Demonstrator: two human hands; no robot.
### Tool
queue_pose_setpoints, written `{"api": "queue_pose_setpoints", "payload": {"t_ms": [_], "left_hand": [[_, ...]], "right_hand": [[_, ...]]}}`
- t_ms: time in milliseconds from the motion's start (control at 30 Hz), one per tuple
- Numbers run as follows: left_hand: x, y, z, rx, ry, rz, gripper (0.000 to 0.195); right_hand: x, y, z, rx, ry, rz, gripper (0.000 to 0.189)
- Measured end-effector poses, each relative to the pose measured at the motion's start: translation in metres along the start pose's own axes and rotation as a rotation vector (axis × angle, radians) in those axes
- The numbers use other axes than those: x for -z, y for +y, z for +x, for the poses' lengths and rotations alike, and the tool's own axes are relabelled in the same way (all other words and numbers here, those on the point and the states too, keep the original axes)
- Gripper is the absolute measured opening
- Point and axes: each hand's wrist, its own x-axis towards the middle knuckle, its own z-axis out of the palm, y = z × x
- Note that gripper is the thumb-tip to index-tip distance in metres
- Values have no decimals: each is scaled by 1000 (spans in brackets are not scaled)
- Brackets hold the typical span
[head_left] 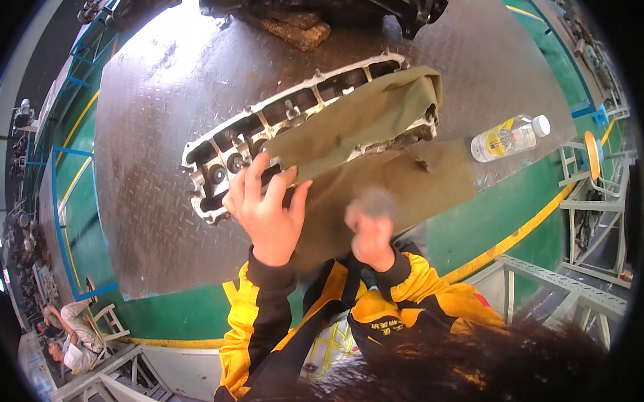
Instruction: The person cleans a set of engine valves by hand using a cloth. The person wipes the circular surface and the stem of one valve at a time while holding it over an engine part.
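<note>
A long cast-metal engine cylinder head [316,89] lies slantwise on the steel tread-plate table. Olive-green cloth [378,107] covers part of it, and a wider piece of cloth [435,168] spreads along the near side, towards my body. My left hand [268,215] rests with spread fingers at the near left part of the cylinder head, its fingertips at the cloth's edge. Over the near cloth is my right hand [371,232], blurred, with its fingers curled around a small greyish thing that is too blurred to name.
A clear plastic bottle with a white cap [510,137] lies at the table's right edge. Dark machinery [318,1] and a brown block [296,30] are at the far side. Metal frames [558,283] stand on the green floor. Another person [77,341] sits at the lower left.
</note>
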Motion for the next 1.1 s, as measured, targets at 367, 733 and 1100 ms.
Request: {"api": "queue_pose_setpoints", "payload": {"t_ms": [367,733,1100], "left_hand": [[-2,-1,2,4,-7,-8,32],[-5,0,1,0,7,-4,31],[-4,2,7,-2,13,18,31]], "right_hand": [[3,15,2,-121,8,105,23],[-2,8,2,-257,-53,-53,17],[4,13,3,91,-58,156,14]]}}
